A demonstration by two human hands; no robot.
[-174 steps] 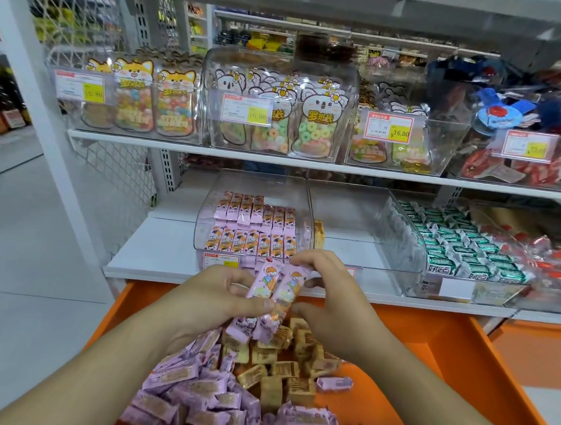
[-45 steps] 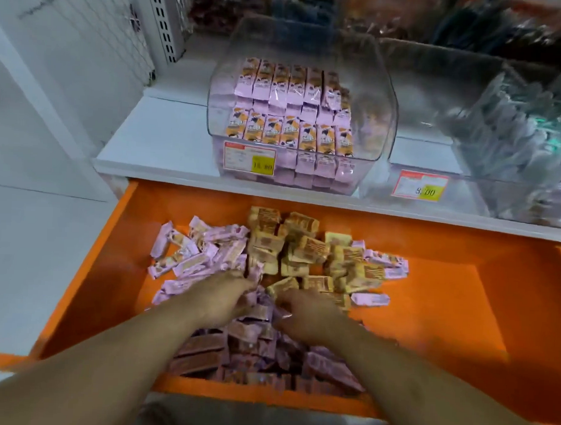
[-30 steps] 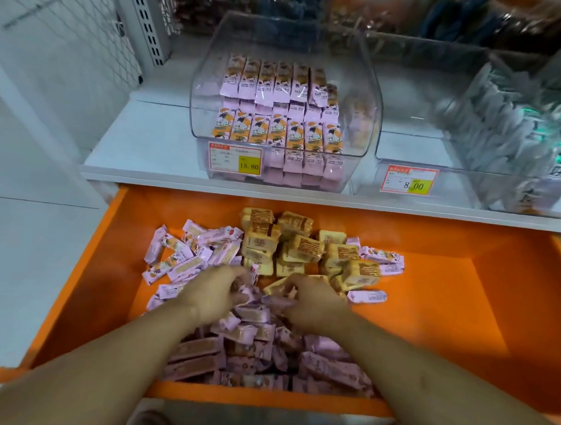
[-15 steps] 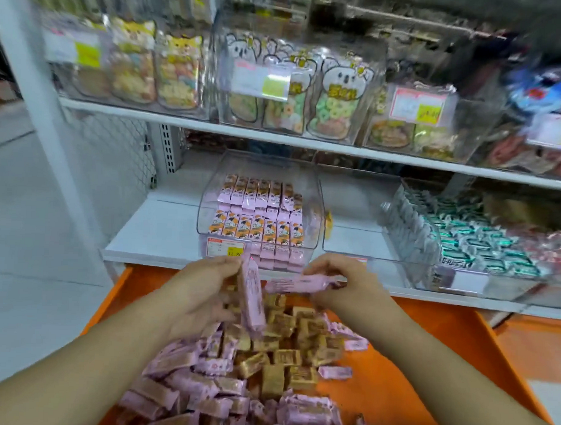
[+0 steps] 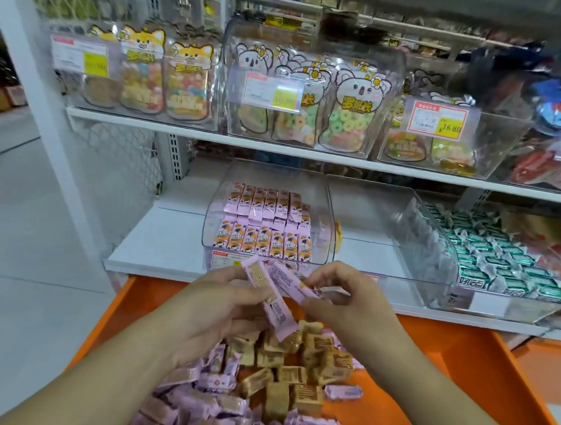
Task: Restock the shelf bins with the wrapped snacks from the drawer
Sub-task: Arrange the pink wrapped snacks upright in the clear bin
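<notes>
Now: left hand [image 5: 212,308] & right hand [image 5: 342,306] pinching pink wrapped bars [image 5: 276,295], squared up above drawer [image 5: 477,378], prob. for neat rows in clear bin [image 5: 319,245].

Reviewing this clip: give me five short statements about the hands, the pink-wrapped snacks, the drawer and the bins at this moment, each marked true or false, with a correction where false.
1. Both hands hold pink-wrapped bars above the drawer. True: the left hand grips one pink bar, and the right hand pinches another.
2. The orange drawer is shut. False: it is pulled out, with pink and tan wrapped snacks piled inside.
3. The clear bin behind the hands holds neat rows of pink bars. True.
4. The bin just to its right is packed full. False: that middle bin looks nearly empty.
5. The green-wrapped snacks sit on the upper shelf. False: they fill a bin on the lower shelf, at the right.
</notes>
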